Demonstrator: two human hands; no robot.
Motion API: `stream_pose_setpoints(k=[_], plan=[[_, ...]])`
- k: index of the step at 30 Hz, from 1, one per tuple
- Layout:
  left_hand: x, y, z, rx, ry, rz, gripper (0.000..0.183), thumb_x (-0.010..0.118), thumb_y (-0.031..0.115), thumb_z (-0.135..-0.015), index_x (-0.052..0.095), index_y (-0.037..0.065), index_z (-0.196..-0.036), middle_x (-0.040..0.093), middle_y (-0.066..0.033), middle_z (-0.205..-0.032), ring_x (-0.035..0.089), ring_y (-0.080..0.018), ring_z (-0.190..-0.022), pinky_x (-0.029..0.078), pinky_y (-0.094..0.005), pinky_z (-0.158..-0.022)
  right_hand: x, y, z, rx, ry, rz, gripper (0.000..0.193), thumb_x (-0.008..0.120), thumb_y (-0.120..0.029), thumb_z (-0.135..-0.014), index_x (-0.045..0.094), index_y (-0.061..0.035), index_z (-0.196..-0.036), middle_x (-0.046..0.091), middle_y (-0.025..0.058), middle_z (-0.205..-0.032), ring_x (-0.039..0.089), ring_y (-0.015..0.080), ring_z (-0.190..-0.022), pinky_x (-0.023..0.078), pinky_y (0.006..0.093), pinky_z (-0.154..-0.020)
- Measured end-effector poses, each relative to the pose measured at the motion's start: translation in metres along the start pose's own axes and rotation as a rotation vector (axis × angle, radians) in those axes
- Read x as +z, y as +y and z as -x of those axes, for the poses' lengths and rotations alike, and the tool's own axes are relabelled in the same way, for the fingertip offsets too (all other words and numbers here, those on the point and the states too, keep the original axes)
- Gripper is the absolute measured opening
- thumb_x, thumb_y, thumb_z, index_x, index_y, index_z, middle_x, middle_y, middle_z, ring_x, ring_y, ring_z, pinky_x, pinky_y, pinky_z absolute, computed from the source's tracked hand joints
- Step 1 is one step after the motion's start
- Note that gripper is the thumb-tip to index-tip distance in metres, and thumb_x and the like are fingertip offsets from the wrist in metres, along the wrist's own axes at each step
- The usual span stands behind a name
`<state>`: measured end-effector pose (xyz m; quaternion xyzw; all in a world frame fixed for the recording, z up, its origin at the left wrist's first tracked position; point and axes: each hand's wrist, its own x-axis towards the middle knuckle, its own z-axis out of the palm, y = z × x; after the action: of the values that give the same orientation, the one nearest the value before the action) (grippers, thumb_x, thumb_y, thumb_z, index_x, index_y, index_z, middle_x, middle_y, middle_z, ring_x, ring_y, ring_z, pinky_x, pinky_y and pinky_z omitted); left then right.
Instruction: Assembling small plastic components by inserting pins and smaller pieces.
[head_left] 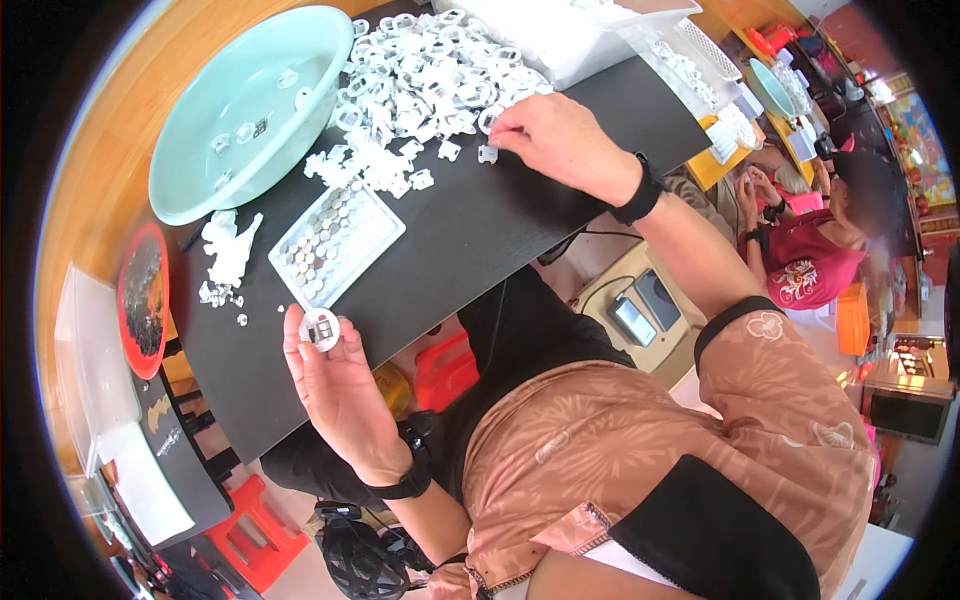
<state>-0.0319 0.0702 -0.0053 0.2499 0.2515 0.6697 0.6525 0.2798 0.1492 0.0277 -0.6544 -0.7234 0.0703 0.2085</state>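
Observation:
My left hand (335, 385) is raised over the near edge of the black table (470, 230) and pinches a small round white plastic part (320, 328) with a dark square inset. My right hand (555, 140) reaches across the table, fingertips on a small white plastic piece (487, 153) at the edge of a heap of white plastic parts (420, 75). A white tray (335, 240) of several small grey round pieces lies between the two hands.
A pale green basin (250, 105) with a few white parts sits at the table's left. A red dish (143, 298) of dark bits stands further left. Clear plastic boxes (600, 30) lie beyond the heap. Another person in a pink top (810, 270) works at the right.

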Motion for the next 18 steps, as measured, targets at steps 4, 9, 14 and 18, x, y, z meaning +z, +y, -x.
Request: stream_pose_setpoints(k=[4,9,14,18], plan=[[0.014,-0.003,0.002,-0.033,0.039,-0.055,0.037,0.050,0.012,-0.098,0.043,-0.003,-0.131,0.053,-0.0188,-0.124,0.057,-0.0210,-0.106,0.046,-0.0330,-0.095,0.005,-0.007,0.005,-0.053,0.014,0.050,0.015,0.067,-0.024,-0.080,0.072,-0.0095,-0.082,0.068,0.0128,-0.078,0.066,0.0329,-0.078,0.051,0.0421,-0.069],[0.024,-0.011,0.001,-0.036,-0.005,-0.108,0.040,0.048,0.016,-0.100,0.039,-0.005,-0.133,0.047,-0.0229,-0.131,0.054,-0.0230,-0.110,0.046,-0.0350,-0.099,-0.003,0.003,-0.003,-0.030,-0.100,-0.080,0.019,0.070,-0.025,-0.078,0.071,-0.0061,-0.082,0.068,0.0126,-0.075,0.066,0.0304,-0.075,0.051,0.0398,-0.069],[0.036,-0.018,-0.005,-0.079,-0.014,-0.177,0.030,0.049,0.016,-0.100,0.048,-0.003,-0.124,0.053,-0.0202,-0.125,0.055,-0.0203,-0.108,0.046,-0.0335,-0.093,-0.003,0.007,-0.018,-0.004,-0.224,-0.280,0.022,0.073,-0.023,-0.075,0.071,-0.0031,-0.084,0.068,0.0113,-0.073,0.066,0.0240,-0.070,0.051,0.0346,-0.068],[0.043,-0.015,-0.009,-0.115,-0.010,-0.217,0.015,0.051,0.013,-0.098,0.056,0.002,-0.107,0.060,-0.0122,-0.109,0.056,-0.0176,-0.089,0.046,-0.0308,-0.083,-0.002,-0.029,-0.020,-0.084,-0.311,-0.574,0.012,0.068,-0.013,-0.084,0.067,-0.0014,-0.086,0.064,0.0003,-0.072,0.056,0.0080,-0.065,0.044,0.0235,-0.060]])
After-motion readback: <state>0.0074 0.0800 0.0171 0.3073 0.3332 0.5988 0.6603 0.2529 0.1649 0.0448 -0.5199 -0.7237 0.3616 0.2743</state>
